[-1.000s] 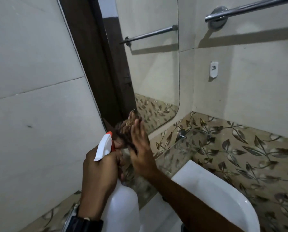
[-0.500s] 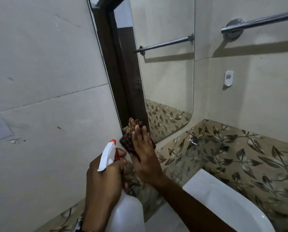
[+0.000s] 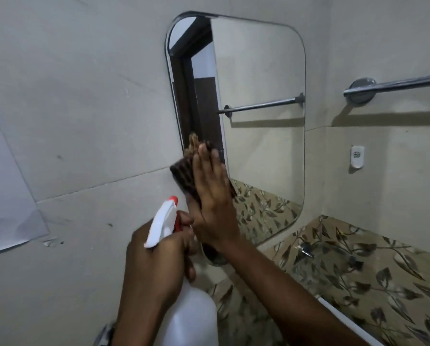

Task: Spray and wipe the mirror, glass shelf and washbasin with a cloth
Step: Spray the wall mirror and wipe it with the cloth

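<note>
Mirror [image 3: 259,121], rounded at the corners, hangs on the tiled wall [image 3: 71,96], far and centre. Right hand [image 3: 212,196], fingers flat and extended, presses a dark cloth [image 3: 184,176] against the mirror's lower left edge. Left hand [image 3: 154,260], nearer, grips a white spray bottle [image 3: 191,318] at its neck.

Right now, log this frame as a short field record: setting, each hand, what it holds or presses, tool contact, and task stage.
setting: tiled bathroom wall with a rounded mirror, towel rail to its right
left hand: gripping a white spray bottle with a red trigger, nozzle towards the wall
right hand: flat, fingers extended, pressing a dark cloth
cloth contact: on the mirror's lower left edge
washbasin: only a rim sliver visible, bottom right
task stage: wiping the mirror
</note>
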